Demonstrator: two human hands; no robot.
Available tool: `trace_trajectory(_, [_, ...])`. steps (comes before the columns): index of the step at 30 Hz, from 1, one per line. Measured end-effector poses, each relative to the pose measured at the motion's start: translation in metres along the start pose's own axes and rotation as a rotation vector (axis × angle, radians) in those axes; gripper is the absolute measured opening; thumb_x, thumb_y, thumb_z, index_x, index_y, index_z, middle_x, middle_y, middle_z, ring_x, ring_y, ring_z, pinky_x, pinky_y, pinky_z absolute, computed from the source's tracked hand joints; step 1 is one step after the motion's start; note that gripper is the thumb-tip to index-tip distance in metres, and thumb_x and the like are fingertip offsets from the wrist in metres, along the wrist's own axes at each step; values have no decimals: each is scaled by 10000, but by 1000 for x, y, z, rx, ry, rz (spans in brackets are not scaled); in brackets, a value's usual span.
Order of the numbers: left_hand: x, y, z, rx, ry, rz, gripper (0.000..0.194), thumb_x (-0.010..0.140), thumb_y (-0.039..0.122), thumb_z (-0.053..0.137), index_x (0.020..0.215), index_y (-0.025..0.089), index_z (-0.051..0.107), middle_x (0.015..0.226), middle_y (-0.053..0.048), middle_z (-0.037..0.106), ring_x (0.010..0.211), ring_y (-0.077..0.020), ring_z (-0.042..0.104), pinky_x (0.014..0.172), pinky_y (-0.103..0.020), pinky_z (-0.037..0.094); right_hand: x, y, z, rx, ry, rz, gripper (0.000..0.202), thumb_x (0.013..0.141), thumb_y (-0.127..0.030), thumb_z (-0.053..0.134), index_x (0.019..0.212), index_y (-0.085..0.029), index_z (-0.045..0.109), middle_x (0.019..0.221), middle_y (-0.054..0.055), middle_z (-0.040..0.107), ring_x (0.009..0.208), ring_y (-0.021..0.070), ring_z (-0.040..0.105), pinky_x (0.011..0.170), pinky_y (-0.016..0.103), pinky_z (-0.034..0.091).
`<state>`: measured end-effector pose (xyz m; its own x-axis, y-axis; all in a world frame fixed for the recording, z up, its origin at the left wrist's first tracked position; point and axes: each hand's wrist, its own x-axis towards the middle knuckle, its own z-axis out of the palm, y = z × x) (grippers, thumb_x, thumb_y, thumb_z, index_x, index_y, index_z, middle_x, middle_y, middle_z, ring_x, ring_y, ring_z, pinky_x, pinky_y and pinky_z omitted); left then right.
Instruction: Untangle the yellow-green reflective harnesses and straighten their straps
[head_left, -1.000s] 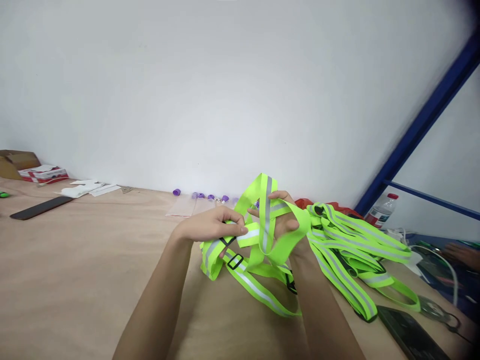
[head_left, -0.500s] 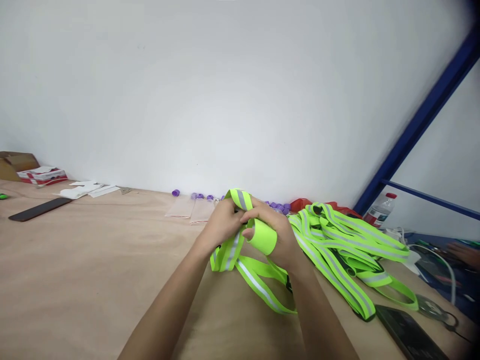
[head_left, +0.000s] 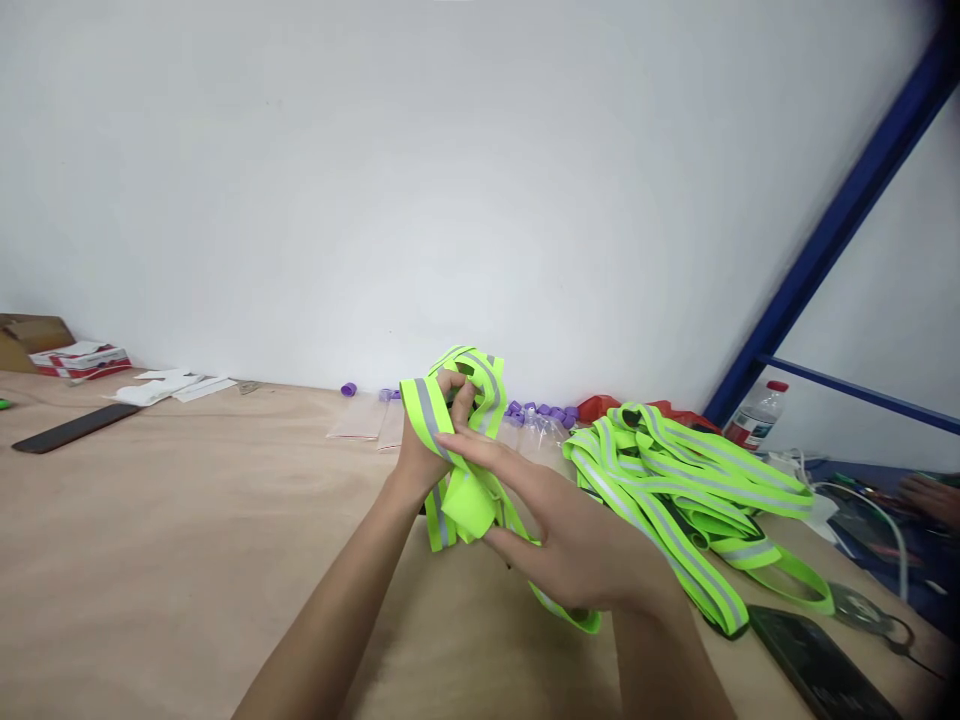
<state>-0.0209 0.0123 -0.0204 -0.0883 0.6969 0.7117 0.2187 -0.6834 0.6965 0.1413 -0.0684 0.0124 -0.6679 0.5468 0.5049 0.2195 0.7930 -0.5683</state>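
Head: green strap (head_left: 469, 506) is held;
Left hand (head_left: 418, 459): looped by strap, fingers curled;
Right hand (head_left: 566, 535): strap touched, thumb spread from fingers.

Left hand (head_left: 421, 455) raised, fingers bent; right hand (head_left: 559, 535) lower, thumb spread from fingers; forearms (head_left: 341, 590) angled inward

The strap (head_left: 469, 508) is hiding part of my left hand (head_left: 422, 455); my right hand (head_left: 562, 540) is covering some strap. Near the worktop's (head_left: 187, 560) right edge, the phone (head_left: 814, 655) is running out of view; beyond, a co-worker's hand (head_left: 930, 498) is looking blurred.
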Motion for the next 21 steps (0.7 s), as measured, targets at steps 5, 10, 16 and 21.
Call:
trace_trajectory(5, [3,8,-5,20,-81,70,288,942,415,563,739,212,540,893,-47,682,861,-192,639,769,-304,502,-4,19,-17,212,362,14,144,911,-282,665,1025,-248,745,853,33,766,785,211,727,760,368,608])
trace_trajectory(10, [1,21,-16,-44,-354,31,281,907,408,619,720,199,607,1032,-75,726,884,-204,665,779,-321,533,1,43,-19,72,770,47,134,928,-368,651,913,-251,715,884,34,716,855,209,681,809,366,570])
trace_trajectory(16, [-3,30,-26,-186,-599,-92,285,899,435,649,748,193,630,789,-44,701,691,-174,670,705,-306,550,2,52,-18,278,305,90,491,916,-424,665,1380,-326,541,1532,46,487,1429,266,432,1168,457,382])
trace_trajectory(21, [-1,31,-30,-395,-650,-204,400,915,571,591,1042,192,611,900,-78,727,515,-131,620,518,-264,507,8,52,-10,182,186,158,666,825,-252,739,1438,-291,484,1515,54,505,1414,267,449,1147,417,401])
